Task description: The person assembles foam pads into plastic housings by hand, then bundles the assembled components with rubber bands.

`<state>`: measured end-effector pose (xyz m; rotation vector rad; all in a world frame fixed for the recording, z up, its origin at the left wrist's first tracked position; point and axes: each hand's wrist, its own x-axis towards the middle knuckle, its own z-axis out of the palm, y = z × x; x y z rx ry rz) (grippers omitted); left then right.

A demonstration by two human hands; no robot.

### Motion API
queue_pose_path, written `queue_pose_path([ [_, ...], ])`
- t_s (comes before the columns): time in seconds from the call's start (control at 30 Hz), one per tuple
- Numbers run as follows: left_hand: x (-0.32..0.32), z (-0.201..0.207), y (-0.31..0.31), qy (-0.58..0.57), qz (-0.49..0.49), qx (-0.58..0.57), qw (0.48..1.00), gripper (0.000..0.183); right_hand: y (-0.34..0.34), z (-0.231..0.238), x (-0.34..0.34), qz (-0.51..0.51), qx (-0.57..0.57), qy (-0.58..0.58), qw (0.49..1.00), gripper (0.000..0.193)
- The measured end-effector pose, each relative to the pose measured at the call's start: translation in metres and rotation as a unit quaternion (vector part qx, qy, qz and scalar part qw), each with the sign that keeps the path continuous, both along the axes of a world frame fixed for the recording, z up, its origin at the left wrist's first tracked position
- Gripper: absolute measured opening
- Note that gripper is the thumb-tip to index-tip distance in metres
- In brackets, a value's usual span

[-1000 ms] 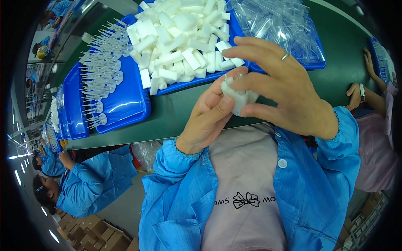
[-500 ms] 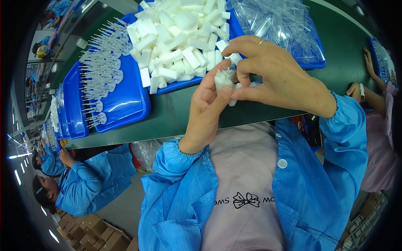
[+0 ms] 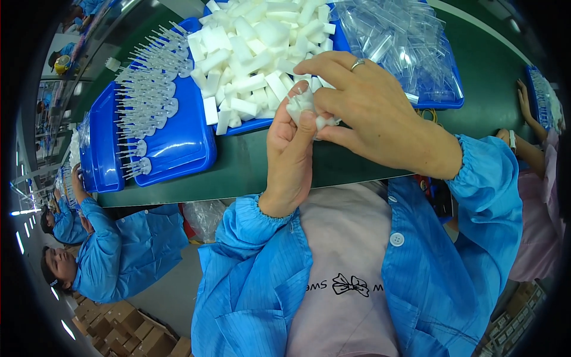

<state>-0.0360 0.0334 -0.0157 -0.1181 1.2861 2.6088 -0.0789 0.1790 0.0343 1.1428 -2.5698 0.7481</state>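
My left hand (image 3: 288, 152) is closed around a crumpled white piece (image 3: 301, 107), its thumb pressed over the front. The piece looks like soft foam with small points at its upper end; its exact kind is hard to make out. From the right, my right hand (image 3: 380, 113) pinches the lower end of the same piece between thumb and fingers, and a ring shows on one finger. Both hands are above the table's near side, just in front of a heap of white foam blocks (image 3: 250, 53).
The blocks fill a blue tray (image 3: 253, 126). Clear plastic cases (image 3: 392, 41) lie in a blue tray at the right. Left, a blue tray (image 3: 184, 152) bears rows of clear pronged parts (image 3: 146, 101). Co-workers sit at both sides, one in a blue jacket (image 3: 119, 250). Cardboard boxes (image 3: 131, 327) stand below.
Both hands have shifted slightly left with the white piece, which now tilts more. The clear strip by my right fingers no longer shows. At left, a co-worker's arm has reached up toward the table.
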Motion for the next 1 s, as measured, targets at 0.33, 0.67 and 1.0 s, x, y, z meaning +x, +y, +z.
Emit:
queue_pose_path([
  [0.33, -0.007, 0.008, -0.007, -0.027, 0.019, 0.081, 0.996, 0.048, 0.003, 0.009, -0.004, -0.021, -0.075, -0.019, 0.997, 0.018],
  [0.67, -0.010, 0.005, -0.019, -0.080, -0.069, 0.119, 0.987, 0.045, 0.021, 0.011, -0.015, -0.002, -0.313, -0.166, 0.935, 0.019],
  [1.0, -0.001, 0.024, -0.012, -0.004, -0.178, 0.006, 0.984, 0.054, 0.021, 0.025, -0.009, -0.026, -0.361, -0.263, 0.894, 0.024],
])
